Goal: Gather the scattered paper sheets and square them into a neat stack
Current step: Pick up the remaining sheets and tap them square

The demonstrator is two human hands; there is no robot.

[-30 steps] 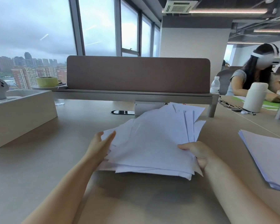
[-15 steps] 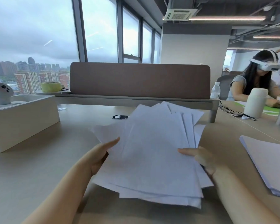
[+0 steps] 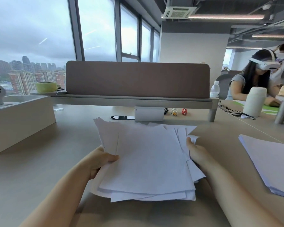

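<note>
A loose bundle of white paper sheets (image 3: 147, 161) is held up in front of me, lifted off the beige table (image 3: 31, 177). Its edges are uneven, and corners stick out at the top and bottom. My left hand (image 3: 100, 159) grips the bundle's left edge, thumb on top. My right hand (image 3: 195, 153) clasps the right edge, fingers hidden behind the sheets.
A second stack of paper (image 3: 272, 163) lies at the right. A white box (image 3: 18, 122) stands at the left. Behind the sheets are a small white box (image 3: 148, 113) and a brown desk divider (image 3: 138, 79). Another person (image 3: 252, 79) sits at the far right beside a white bottle (image 3: 254, 104).
Both hands have pulled the sheets closer together and lifted them nearer to me. The bundle has become narrower, and the left thumb now closes over its edge.
</note>
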